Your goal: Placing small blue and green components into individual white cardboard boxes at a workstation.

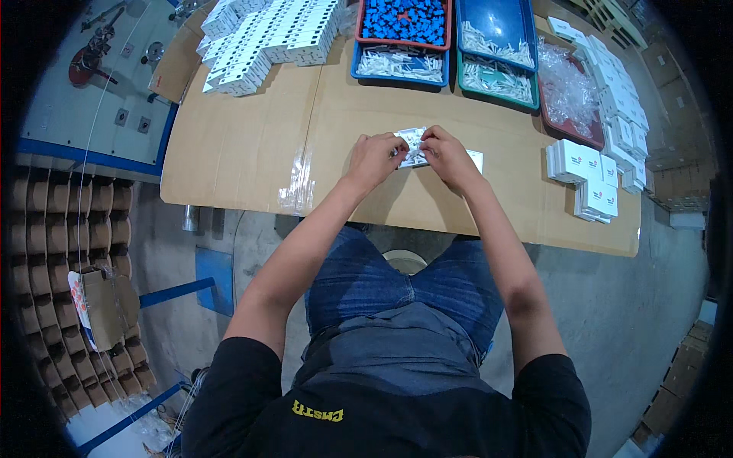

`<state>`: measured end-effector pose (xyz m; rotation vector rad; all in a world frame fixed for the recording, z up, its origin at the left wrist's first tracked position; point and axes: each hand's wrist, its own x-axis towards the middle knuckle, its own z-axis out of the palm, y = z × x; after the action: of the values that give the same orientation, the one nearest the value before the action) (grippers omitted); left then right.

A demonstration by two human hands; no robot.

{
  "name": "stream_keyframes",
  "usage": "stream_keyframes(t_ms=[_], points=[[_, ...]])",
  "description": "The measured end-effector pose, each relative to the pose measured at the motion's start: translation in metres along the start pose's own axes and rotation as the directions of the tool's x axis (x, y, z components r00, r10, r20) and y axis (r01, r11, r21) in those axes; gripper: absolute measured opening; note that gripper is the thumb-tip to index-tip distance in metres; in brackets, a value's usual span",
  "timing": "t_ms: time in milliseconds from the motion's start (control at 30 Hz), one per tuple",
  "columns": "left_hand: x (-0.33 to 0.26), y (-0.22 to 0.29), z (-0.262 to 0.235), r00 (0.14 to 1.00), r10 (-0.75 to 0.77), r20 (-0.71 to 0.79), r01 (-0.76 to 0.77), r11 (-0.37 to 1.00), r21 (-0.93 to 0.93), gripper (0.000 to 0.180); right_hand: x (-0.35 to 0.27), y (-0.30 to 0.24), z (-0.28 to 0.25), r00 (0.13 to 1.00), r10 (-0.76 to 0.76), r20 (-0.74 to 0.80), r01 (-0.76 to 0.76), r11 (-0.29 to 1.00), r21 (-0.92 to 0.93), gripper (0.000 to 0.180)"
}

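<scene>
Both my hands meet over the cardboard-covered table, fingers curled in toward each other. Between them is a small white piece with shiny, greyish bits on it (413,143); it looks partly like clear plastic, too small to make out exactly. My left hand (372,159) pinches at its left side. At its right side, my right hand (449,158) pinches with thumb and fingers close together. A flat white item (476,160) shows partly from behind my right wrist, lying on the cardboard.
Stacked white boxes (275,38) stand at the far left, more small boxes (584,172) at the right. Along the back are a tray of blue parts (357,30), trays of white pieces (439,82), (466,91) and a red tray of clear bags (569,136). The table's front edge (397,227) runs before my lap.
</scene>
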<state>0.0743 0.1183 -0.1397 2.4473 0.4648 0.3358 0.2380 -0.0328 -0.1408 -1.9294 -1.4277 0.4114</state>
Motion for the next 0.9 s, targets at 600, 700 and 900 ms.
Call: stream_keyframes(t_ms=[600, 700, 900], points=[[-0.010, 0.003, 0.011, 0.973, 0.165, -0.159, -0.129, 0.968, 0.214, 0.009, 0.023, -0.031, -0.006, 0.947, 0.312, 0.082, -0.239, 0.851, -0.468, 0.012], [-0.012, 0.007, 0.009, 0.967, 0.197, -0.162, -0.148, 0.951, 0.271, 0.009, 0.021, -0.027, -0.006, 0.964, 0.265, 0.024, -0.223, 0.854, -0.471, 0.010], [-0.008, 0.012, 0.009, 0.983, 0.119, -0.143, -0.071, 0.950, 0.303, 0.010, 0.011, -0.025, -0.002, 0.981, 0.189, 0.052, -0.134, 0.841, -0.524, 0.011]])
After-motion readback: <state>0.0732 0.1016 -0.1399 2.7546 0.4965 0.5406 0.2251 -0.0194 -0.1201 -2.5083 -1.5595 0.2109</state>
